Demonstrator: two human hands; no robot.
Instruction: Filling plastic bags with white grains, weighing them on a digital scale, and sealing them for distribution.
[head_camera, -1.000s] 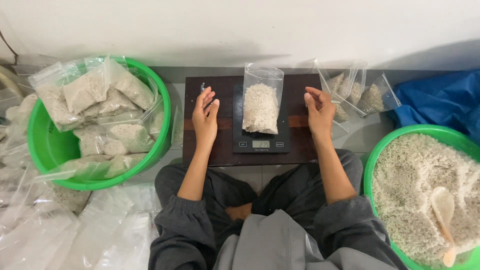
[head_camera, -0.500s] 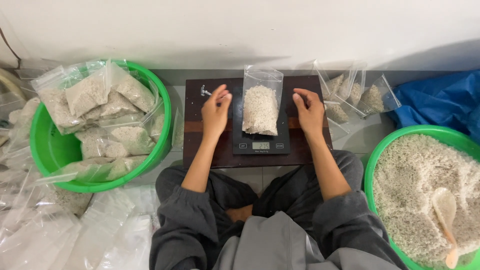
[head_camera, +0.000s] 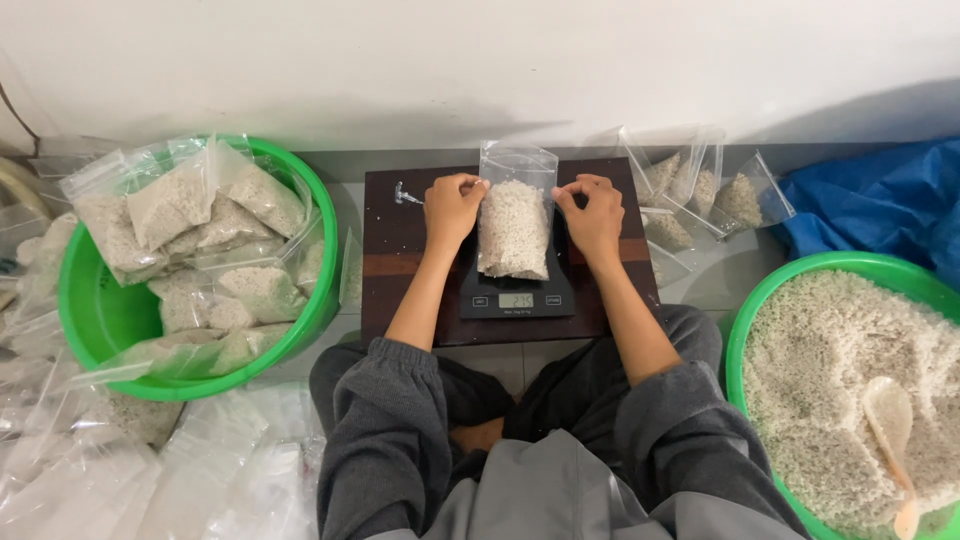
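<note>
A clear plastic bag of whitish grain lies on a small black digital scale on a dark wooden board. My left hand grips the bag's left edge near the top. My right hand pinches its right edge at the same height. Both sets of fingers are curled onto the plastic. The bag's empty top part stands clear above the grain.
A green basin at the left holds several filled bags. Another green basin at the right holds loose grain and a pale scoop. More bags lean by the wall, a blue cloth beside them. Empty bags lie lower left.
Both hands moved inward from the board's sides to the bag on the scale and closed on its two edges.
</note>
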